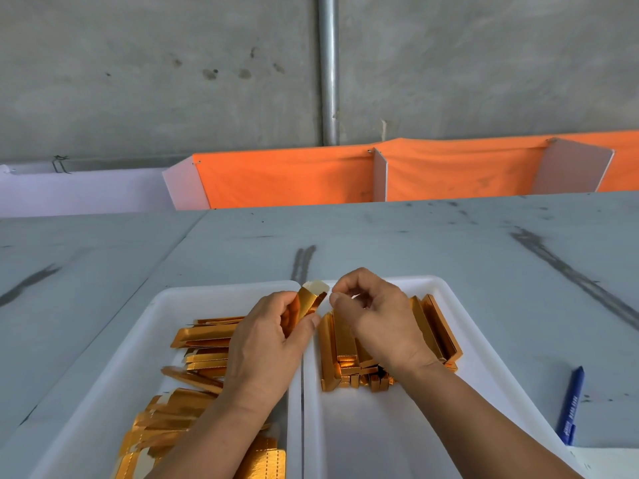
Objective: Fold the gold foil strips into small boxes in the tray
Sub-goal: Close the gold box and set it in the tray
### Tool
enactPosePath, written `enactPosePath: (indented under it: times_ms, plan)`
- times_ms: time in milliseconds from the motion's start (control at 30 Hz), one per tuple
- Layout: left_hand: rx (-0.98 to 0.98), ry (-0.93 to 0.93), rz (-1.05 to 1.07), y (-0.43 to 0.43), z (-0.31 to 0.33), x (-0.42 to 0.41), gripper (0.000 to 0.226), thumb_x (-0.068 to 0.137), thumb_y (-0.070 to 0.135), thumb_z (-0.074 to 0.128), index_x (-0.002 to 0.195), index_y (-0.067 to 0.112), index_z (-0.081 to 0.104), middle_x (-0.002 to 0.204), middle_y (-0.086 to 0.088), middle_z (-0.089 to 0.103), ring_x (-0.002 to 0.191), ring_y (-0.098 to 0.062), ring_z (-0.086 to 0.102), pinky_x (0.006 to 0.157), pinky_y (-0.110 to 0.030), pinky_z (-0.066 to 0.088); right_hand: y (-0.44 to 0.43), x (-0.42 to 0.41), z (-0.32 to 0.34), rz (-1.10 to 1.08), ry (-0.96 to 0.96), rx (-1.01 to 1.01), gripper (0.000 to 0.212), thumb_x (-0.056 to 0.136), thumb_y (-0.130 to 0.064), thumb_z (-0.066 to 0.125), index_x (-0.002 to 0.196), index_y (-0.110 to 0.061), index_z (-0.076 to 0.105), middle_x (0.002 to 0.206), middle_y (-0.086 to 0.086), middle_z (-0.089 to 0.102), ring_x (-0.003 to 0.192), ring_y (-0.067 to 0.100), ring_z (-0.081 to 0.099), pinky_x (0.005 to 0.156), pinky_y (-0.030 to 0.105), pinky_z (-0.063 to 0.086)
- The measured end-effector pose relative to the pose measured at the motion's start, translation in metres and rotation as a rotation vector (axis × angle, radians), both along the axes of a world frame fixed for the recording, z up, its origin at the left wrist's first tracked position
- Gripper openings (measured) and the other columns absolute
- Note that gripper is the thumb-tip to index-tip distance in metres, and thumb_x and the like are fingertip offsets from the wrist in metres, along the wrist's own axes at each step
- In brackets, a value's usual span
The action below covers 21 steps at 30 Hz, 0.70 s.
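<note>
My left hand (266, 340) grips a half-folded gold foil box (309, 300) above the gap between two white trays. Its white end flap points up and away from me. My right hand (375, 316) hovers just right of that flap with fingers curled and thumb and forefinger close together; whether they pinch the flap is unclear. The left tray (166, 305) holds several flat gold strips (204, 344) in a loose pile. The right tray (435, 285) holds several folded gold boxes (439, 326), lined up side by side and partly hidden under my right wrist.
Both trays sit on a grey table (415, 236) with dark scuff marks. A blue pen (572, 404) lies to the right of the right tray. An orange cloth partition (294, 178) stands behind the table in front of a concrete wall.
</note>
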State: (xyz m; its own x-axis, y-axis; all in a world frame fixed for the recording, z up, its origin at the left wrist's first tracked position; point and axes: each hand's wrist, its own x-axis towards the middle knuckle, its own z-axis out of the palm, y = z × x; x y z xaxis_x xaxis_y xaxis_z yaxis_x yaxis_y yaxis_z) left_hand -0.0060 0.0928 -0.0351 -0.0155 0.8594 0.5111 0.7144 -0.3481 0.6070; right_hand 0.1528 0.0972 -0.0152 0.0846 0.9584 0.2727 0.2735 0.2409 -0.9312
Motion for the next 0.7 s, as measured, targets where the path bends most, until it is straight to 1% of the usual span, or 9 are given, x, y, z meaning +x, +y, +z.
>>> enactPosePath:
  times_ms: [67,133,300,400,433,500,600,700]
  plan:
    - [0.008,-0.008,0.017,-0.0005,0.0009,0.0002,0.03,0.081,0.049,0.064,0.102,0.028,0.059,0.083,0.013,0.059,0.075,-0.007,0.057,0.061,-0.019,0.048,-0.003,-0.0032,0.0004,-0.006,-0.107,0.06,0.024,0.089,-0.02,0.069,0.075,-0.039,0.065,0.081,-0.015,0.064,0.07,-0.001,0.057,0.062,0.009,0.046]
    - [0.015,-0.004,0.02,-0.0009,0.0014,0.0006,0.029,0.081,0.048,0.065,0.1,0.027,0.059,0.08,0.011,0.058,0.071,-0.008,0.056,0.058,-0.018,0.045,-0.0049,-0.0052,0.0011,-0.005,-0.174,0.091,0.025,0.09,-0.021,0.07,0.079,-0.043,0.064,0.088,-0.015,0.064,0.078,-0.003,0.057,0.066,0.006,0.045]
    - [0.015,0.022,0.015,-0.0034,0.0032,0.0015,0.027,0.082,0.046,0.067,0.098,0.025,0.062,0.075,0.011,0.056,0.066,-0.008,0.054,0.054,-0.018,0.043,-0.0038,-0.005,0.0001,-0.018,-0.233,0.083,0.013,0.091,-0.024,0.069,0.092,-0.037,0.068,0.09,-0.016,0.062,0.079,-0.012,0.054,0.067,0.002,0.043]
    - [0.032,0.073,0.011,-0.0043,0.0039,0.0022,0.031,0.083,0.044,0.068,0.104,0.022,0.063,0.08,0.01,0.056,0.065,-0.008,0.051,0.056,-0.013,0.036,-0.0036,-0.0047,-0.0008,-0.01,-0.228,0.043,0.01,0.091,-0.026,0.07,0.099,-0.032,0.071,0.087,-0.016,0.063,0.085,-0.01,0.055,0.067,0.001,0.042]
    - [0.036,0.093,0.007,-0.0042,0.0043,0.0024,0.032,0.083,0.043,0.068,0.106,0.021,0.064,0.082,0.01,0.057,0.066,-0.008,0.052,0.057,-0.012,0.037,-0.003,-0.0045,-0.001,-0.001,-0.207,0.016,0.01,0.091,-0.027,0.07,0.098,-0.032,0.071,0.086,-0.015,0.065,0.083,-0.006,0.057,0.065,0.002,0.043]
    - [0.039,0.118,-0.007,-0.0045,0.0047,0.0027,0.033,0.084,0.041,0.068,0.11,0.02,0.065,0.086,0.008,0.059,0.069,-0.01,0.054,0.059,-0.015,0.042,-0.0021,-0.0045,-0.001,0.032,-0.134,-0.06,0.009,0.09,-0.026,0.071,0.098,-0.03,0.072,0.083,-0.012,0.067,0.069,0.001,0.06,0.059,0.008,0.044]
    - [0.048,0.121,-0.016,-0.0059,0.0049,0.0026,0.032,0.085,0.039,0.067,0.112,0.02,0.065,0.087,0.008,0.06,0.072,-0.01,0.057,0.062,-0.022,0.05,-0.0025,-0.0061,-0.0012,0.118,0.021,-0.158,0.008,0.091,-0.021,0.071,0.097,-0.025,0.073,0.073,-0.009,0.065,0.058,0.004,0.058,0.056,0.019,0.046]
    - [0.058,0.121,-0.018,-0.0062,0.0048,0.0026,0.032,0.085,0.038,0.068,0.112,0.02,0.065,0.089,0.008,0.061,0.074,-0.011,0.057,0.063,-0.024,0.052,-0.0039,-0.0059,0.0001,0.161,0.069,-0.179,0.004,0.092,-0.019,0.069,0.094,-0.022,0.071,0.06,-0.01,0.062,0.05,0.003,0.056,0.05,0.019,0.048]
